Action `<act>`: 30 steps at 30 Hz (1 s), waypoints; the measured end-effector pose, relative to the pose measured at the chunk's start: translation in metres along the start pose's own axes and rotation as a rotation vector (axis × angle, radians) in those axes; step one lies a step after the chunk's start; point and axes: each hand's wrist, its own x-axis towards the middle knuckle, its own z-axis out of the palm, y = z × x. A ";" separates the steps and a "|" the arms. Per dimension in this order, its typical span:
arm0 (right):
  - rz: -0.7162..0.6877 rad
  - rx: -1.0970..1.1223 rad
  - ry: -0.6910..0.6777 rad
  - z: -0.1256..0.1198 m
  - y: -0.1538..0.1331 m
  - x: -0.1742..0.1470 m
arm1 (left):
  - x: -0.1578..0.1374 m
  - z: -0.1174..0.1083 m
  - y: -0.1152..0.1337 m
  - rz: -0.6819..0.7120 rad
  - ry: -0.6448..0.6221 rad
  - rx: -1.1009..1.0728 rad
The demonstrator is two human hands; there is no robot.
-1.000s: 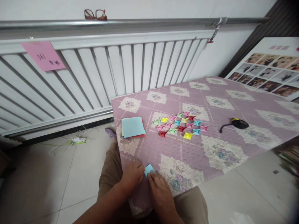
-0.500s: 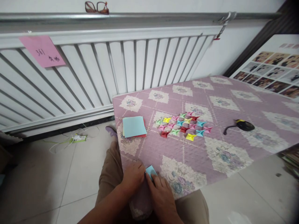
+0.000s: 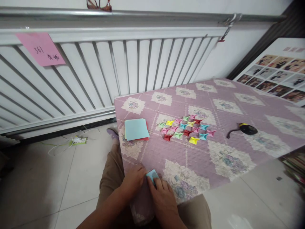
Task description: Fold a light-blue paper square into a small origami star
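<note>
A small folded piece of light blue paper (image 3: 152,173) lies on the near corner of the cloth-covered table. My right hand (image 3: 164,196) presses on it, thumb and fingers over its lower part. My left hand (image 3: 133,182) has its fingers curled in at the paper's left edge, the fingertips partly hidden. Farther up, a stack of square paper sheets (image 3: 136,129) rests flat, light blue on top with red and pale yellow edges showing beneath. To its right stand several small folded paper pieces (image 3: 183,126) in pink, red, yellow, green and blue, set in rows.
A black object with a curved stem (image 3: 247,128) lies on the patterned tablecloth (image 3: 176,100). Behind the table is a white radiator (image 3: 131,66) bearing a pink note (image 3: 41,49). A power strip with cables (image 3: 78,140) is on the floor. A photo board (image 3: 274,71) leans at right.
The camera view has shifted slightly. Both hands stay at the folded blue paper with hardly any visible movement.
</note>
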 end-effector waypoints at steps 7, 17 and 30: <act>0.006 -0.001 0.048 0.003 0.000 -0.003 | -0.023 0.012 -0.002 0.132 0.082 0.062; 0.000 0.069 0.079 0.007 0.001 -0.012 | -0.028 0.030 -0.004 0.220 0.143 0.338; 0.058 0.129 0.044 0.010 0.000 -0.013 | -0.023 0.024 0.007 0.115 0.114 0.296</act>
